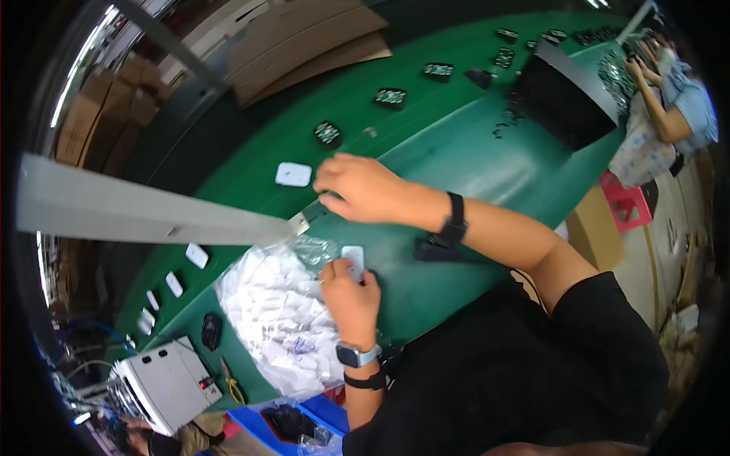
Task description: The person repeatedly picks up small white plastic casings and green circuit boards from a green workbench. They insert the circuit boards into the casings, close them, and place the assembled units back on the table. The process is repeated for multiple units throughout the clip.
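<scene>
My left hand, with a watch at its wrist, grips a white rectangular casing with rounded corners against the green worktable. My right hand hovers at the edge of the green conveyor belt, fingers bent and thumb apart, with nothing visible in it. Just left of its fingertips, a similar white casing lies on the belt. A large heap of white pieces in clear plastic is close beside my left hand.
A grey metal post slants across the left. Black units with green circuit boards are spaced along the belt. A black bin stands far right near a co-worker. Pliers lie beside a white machine.
</scene>
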Demonstrator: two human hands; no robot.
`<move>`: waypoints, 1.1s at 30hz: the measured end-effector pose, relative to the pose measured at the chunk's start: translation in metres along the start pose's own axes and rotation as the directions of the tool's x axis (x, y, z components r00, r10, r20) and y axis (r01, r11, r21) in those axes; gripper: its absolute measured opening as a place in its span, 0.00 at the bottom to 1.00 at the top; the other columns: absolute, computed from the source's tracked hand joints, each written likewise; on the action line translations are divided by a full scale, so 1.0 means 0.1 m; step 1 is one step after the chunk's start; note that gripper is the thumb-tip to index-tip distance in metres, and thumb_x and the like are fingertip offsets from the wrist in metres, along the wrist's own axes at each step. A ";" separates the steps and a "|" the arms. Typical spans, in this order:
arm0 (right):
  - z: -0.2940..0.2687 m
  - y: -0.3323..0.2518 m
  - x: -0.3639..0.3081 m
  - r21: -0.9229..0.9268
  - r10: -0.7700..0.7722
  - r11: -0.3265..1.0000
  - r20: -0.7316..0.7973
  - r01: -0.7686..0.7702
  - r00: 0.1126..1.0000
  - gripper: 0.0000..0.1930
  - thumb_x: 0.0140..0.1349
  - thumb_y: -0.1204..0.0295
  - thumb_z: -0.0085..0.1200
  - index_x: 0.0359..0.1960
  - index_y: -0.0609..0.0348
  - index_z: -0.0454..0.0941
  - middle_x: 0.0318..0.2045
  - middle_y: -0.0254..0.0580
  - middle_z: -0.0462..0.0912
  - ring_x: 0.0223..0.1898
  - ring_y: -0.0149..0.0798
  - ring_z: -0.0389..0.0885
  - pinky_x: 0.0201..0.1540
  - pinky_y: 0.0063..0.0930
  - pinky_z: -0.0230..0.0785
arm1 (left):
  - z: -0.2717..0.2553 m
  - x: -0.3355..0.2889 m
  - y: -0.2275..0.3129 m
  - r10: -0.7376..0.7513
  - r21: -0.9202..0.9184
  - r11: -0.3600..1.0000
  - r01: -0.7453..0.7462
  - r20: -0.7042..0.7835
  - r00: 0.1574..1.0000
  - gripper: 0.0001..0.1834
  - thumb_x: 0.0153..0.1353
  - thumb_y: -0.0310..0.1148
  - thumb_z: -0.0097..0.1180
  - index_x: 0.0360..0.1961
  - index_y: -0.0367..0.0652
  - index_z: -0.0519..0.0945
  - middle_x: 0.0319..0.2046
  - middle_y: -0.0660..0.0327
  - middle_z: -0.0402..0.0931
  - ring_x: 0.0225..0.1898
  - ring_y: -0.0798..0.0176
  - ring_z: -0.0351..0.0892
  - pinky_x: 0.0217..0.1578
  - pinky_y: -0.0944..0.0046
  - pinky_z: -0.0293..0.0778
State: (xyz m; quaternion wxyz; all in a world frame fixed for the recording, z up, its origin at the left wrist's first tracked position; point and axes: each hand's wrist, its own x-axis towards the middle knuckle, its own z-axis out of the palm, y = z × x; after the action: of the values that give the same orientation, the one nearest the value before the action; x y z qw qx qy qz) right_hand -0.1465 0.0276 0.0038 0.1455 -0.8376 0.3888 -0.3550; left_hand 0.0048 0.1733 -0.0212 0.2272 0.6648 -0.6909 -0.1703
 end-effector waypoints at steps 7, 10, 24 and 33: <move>-1.34 0.87 -1.56 -0.181 0.376 0.884 -0.273 -0.431 0.885 0.05 0.55 0.73 0.60 0.32 0.59 0.83 0.29 0.44 0.81 0.34 0.49 0.82 0.40 0.38 0.76 | -0.13 0.02 0.24 0.019 -0.364 0.930 -0.051 -0.093 0.996 0.13 0.54 0.25 0.62 0.40 0.33 0.77 0.40 0.49 0.78 0.40 0.50 0.79 0.42 0.56 0.76; -1.77 1.20 -1.95 -0.187 0.538 0.769 -0.328 -0.612 0.776 0.06 0.55 0.74 0.59 0.33 0.62 0.83 0.30 0.46 0.81 0.33 0.50 0.82 0.39 0.39 0.76 | -0.17 0.03 0.32 -0.116 -0.757 0.636 0.149 0.097 0.988 0.08 0.63 0.25 0.58 0.42 0.34 0.78 0.41 0.54 0.80 0.36 0.62 0.79 0.41 0.63 0.75; -2.05 1.86 -2.02 -0.452 0.442 0.752 -0.193 -0.479 0.876 0.05 0.57 0.73 0.59 0.32 0.61 0.82 0.33 0.45 0.80 0.41 0.48 0.80 0.45 0.41 0.76 | -0.01 -0.18 0.68 -0.290 -0.898 -0.080 0.433 0.436 0.852 0.07 0.69 0.30 0.55 0.44 0.39 0.78 0.39 0.59 0.80 0.39 0.59 0.82 0.42 0.55 0.81; -2.22 0.94 -1.79 0.176 0.481 0.874 -0.195 -0.452 0.854 0.02 0.62 0.78 0.58 0.33 0.63 0.81 0.30 0.39 0.80 0.30 0.36 0.79 0.34 0.26 0.72 | -0.04 -0.06 1.13 -0.068 -0.823 0.326 0.465 0.470 0.880 0.16 0.67 0.21 0.53 0.55 0.31 0.75 0.42 0.56 0.81 0.39 0.60 0.83 0.34 0.62 0.79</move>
State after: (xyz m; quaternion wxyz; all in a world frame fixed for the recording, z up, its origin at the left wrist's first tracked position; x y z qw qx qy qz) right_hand -0.4343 0.1082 0.0253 0.2325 -0.6598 0.5721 -0.4281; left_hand -0.0885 0.1864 0.0425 0.3983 0.4872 -0.3833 -0.6761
